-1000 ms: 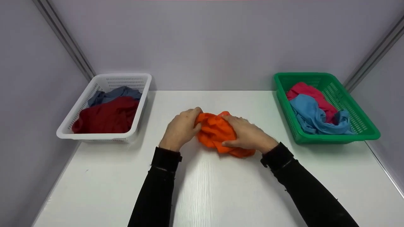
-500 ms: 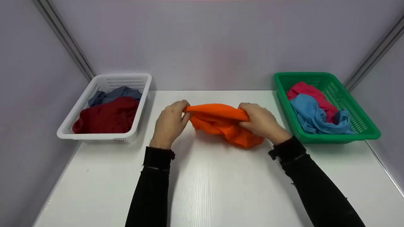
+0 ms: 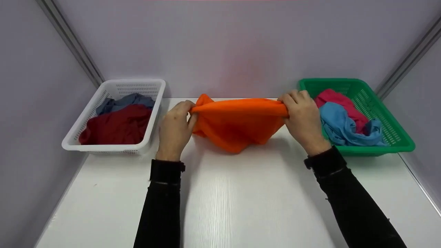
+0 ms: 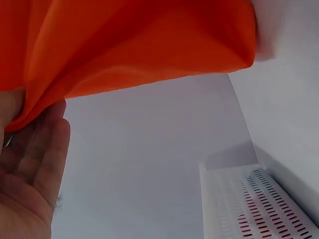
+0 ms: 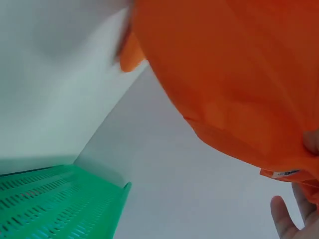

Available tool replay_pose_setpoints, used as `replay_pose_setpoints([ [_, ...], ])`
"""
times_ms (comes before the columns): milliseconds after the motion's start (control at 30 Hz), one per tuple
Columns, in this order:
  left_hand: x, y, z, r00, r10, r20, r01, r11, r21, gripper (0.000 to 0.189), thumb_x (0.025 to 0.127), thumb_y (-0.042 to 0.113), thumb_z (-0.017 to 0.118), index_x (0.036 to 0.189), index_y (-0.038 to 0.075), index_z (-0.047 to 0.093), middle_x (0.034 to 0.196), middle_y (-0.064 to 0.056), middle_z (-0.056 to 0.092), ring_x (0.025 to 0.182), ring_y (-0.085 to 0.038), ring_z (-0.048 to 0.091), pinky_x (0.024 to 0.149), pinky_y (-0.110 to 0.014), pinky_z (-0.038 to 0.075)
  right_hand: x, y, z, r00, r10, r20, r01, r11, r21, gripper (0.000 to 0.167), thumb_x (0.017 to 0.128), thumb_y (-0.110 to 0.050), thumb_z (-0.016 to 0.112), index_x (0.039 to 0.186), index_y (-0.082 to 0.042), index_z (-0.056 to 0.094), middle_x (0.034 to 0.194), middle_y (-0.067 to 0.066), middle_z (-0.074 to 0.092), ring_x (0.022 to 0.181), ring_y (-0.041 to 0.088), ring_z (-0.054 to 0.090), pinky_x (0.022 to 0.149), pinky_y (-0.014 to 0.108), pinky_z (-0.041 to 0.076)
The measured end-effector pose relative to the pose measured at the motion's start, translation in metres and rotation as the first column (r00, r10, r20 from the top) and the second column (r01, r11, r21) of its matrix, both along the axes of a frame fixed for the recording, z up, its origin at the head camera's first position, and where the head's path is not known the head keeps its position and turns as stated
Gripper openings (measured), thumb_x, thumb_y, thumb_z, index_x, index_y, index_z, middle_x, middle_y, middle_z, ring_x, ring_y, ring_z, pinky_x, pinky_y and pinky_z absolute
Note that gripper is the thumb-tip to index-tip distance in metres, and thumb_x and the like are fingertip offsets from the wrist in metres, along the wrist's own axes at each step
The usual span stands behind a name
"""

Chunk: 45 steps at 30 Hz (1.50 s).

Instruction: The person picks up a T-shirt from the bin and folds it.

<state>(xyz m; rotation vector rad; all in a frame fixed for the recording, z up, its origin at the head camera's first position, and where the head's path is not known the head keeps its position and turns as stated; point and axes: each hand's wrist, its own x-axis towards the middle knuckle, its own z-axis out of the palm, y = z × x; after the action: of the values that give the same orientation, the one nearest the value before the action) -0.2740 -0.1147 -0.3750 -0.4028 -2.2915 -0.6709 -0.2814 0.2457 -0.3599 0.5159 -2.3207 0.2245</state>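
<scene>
Left hand (image 3: pixel 175 129) and right hand (image 3: pixel 303 120) have parted, pinching orange cloth (image 3: pixel 237 124) edge between white basket (image 3: pixel 110 148) and green basket (image 3: pixel 365 149).

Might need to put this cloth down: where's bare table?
Bare: the table between the sleeves, nearer than the orange cloth; also left of the left sleeve, nearer than the white basket. Crowded: by the green basket, which the right hand partly covers in the head view.

Before me a white, faintly grained table (image 3: pixel 220 210) is stretching out; a white basket (image 3: pixel 103 148) is standing directly on it to my left, a green basket (image 3: pixel 367 150) to my right.
</scene>
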Motion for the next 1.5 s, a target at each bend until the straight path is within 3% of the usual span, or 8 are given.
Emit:
replay_pose_setpoints([
  [467, 0.019, 0.023, 0.004, 0.924, -0.098, 0.371, 0.227, 0.919, -0.321, 0.015, 0.075, 0.034, 0.066, 0.085, 0.027, 0.058, 0.075, 0.014, 0.053, 0.061, -0.008, 0.047, 0.053, -0.028, 0.040, 0.017, 0.015, -0.047, 0.931, -0.049, 0.362, -0.085, 0.935, 0.345, 0.043, 0.066, -0.025, 0.078, 0.103, -0.019, 0.056, 0.095, -0.001, 0.050, 0.084, 0.020, 0.044, 0.067, 0.036, 0.045],
  [667, 0.027, 0.040, 0.009, 0.914, -0.182, 0.363, 0.306, 0.896, -0.323, 0.023, 0.076, 0.051, 0.061, 0.089, 0.033, 0.062, 0.076, 0.024, 0.054, 0.060, 0.000, 0.046, 0.054, -0.025, 0.038, 0.029, 0.023, -0.033, 0.825, 0.001, 0.565, -0.196, 0.938, 0.285, 0.041, 0.067, -0.057, 0.066, 0.100, -0.033, 0.059, 0.092, -0.017, 0.050, 0.080, 0.009, 0.043, 0.063, 0.028, 0.043],
  [833, 0.019, 0.063, 0.006, 0.919, -0.194, 0.343, 0.330, 0.856, -0.399, 0.026, 0.081, 0.050, 0.054, 0.099, 0.033, 0.061, 0.088, 0.022, 0.057, 0.066, 0.000, 0.049, 0.057, -0.023, 0.041, 0.029, 0.016, -0.019, 0.796, -0.005, 0.605, -0.150, 0.967, 0.205, 0.046, 0.072, -0.071, 0.044, 0.101, -0.038, 0.056, 0.101, -0.019, 0.050, 0.089, 0.006, 0.043, 0.069, 0.030, 0.045],
  [933, 0.014, 0.076, -0.005, 0.897, -0.179, 0.405, 0.381, 0.779, -0.498, 0.036, 0.081, 0.049, 0.056, 0.111, 0.030, 0.059, 0.104, 0.014, 0.058, 0.081, -0.006, 0.055, 0.065, -0.028, 0.046, 0.031, 0.008, -0.023, 0.730, -0.023, 0.683, -0.151, 0.969, 0.194, 0.054, 0.073, -0.069, 0.045, 0.111, -0.031, 0.054, 0.109, -0.012, 0.051, 0.096, 0.010, 0.045, 0.078, 0.035, 0.046],
  [1100, 0.014, 0.081, -0.028, 0.814, -0.089, 0.574, 0.497, 0.618, -0.609, 0.066, 0.076, 0.054, 0.059, 0.133, 0.027, 0.042, 0.136, 0.001, 0.039, 0.120, -0.018, 0.039, 0.091, -0.044, 0.038, 0.039, -0.004, -0.045, 0.532, -0.113, 0.839, -0.143, 0.965, 0.221, 0.082, 0.068, -0.062, 0.061, 0.135, -0.022, 0.037, 0.136, -0.002, 0.037, 0.117, 0.017, 0.038, 0.095, 0.043, 0.034],
  [1200, 0.015, 0.074, -0.042, 0.765, -0.027, 0.643, 0.527, 0.601, -0.602, 0.076, 0.073, 0.058, 0.060, 0.138, 0.027, 0.033, 0.140, -0.001, 0.032, 0.126, -0.020, 0.031, 0.096, -0.045, 0.033, 0.039, -0.009, -0.059, 0.462, -0.167, 0.871, -0.133, 0.958, 0.255, 0.090, 0.066, -0.061, 0.064, 0.140, -0.024, 0.028, 0.144, 0.000, 0.024, 0.125, 0.019, 0.030, 0.098, 0.045, 0.030],
  [1300, 0.012, 0.065, -0.054, 0.733, -0.003, 0.680, 0.535, 0.620, -0.574, 0.082, 0.071, 0.062, 0.059, 0.139, 0.028, 0.029, 0.142, -0.003, 0.028, 0.127, -0.023, 0.028, 0.096, -0.045, 0.033, 0.033, -0.012, -0.069, 0.456, -0.158, 0.876, -0.139, 0.960, 0.245, 0.088, 0.068, -0.058, 0.064, 0.140, -0.026, 0.026, 0.144, -0.001, 0.024, 0.125, 0.019, 0.030, 0.096, 0.045, 0.032],
  [1500, -0.006, 0.051, -0.071, 0.739, -0.009, 0.674, 0.505, 0.669, -0.545, 0.084, 0.070, 0.066, 0.054, 0.139, 0.026, 0.029, 0.144, -0.004, 0.025, 0.129, -0.025, 0.024, 0.098, -0.046, 0.030, 0.006, -0.013, -0.082, 0.523, -0.064, 0.850, -0.144, 0.976, 0.162, 0.072, 0.072, -0.047, 0.067, 0.134, -0.027, 0.038, 0.134, -0.006, 0.039, 0.118, 0.014, 0.038, 0.096, 0.039, 0.035],
])
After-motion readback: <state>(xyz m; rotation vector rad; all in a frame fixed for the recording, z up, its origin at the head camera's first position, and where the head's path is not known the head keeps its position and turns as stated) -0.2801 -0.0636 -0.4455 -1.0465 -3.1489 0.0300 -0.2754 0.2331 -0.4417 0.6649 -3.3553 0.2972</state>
